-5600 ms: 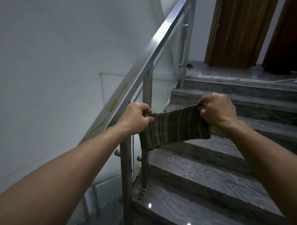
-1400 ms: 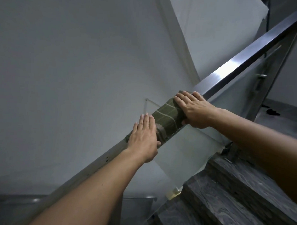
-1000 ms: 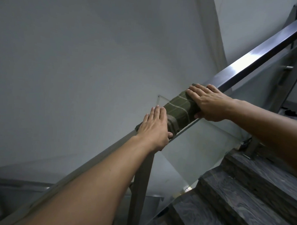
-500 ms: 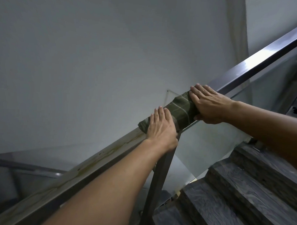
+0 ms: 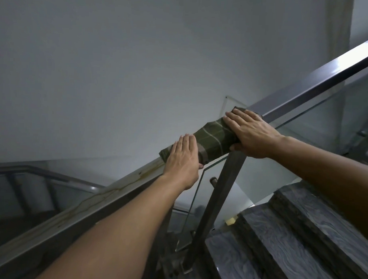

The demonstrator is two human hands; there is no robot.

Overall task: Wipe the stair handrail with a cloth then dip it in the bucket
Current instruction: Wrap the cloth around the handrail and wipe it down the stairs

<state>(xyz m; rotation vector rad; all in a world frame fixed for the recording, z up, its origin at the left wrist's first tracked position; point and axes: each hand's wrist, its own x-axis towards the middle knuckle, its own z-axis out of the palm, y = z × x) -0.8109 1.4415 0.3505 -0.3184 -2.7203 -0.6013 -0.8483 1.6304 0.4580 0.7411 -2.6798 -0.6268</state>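
A dark green cloth with pale stripes lies wrapped over the sloping metal handrail. My left hand presses flat on the cloth's lower end, fingers together. My right hand presses on its upper end, with the thumb curled under the rail. Below my left hand the rail carries brownish stains. No bucket is in view.
A metal post stands under the rail just below the cloth, with glass panels on either side. Grey marble steps rise at the right. A lower flight's rail runs at the left, against a plain wall.
Both hands have slid the cloth down the rail, from the glass panel's span to just above the post. My view has turned left and the lower flight has come into sight.
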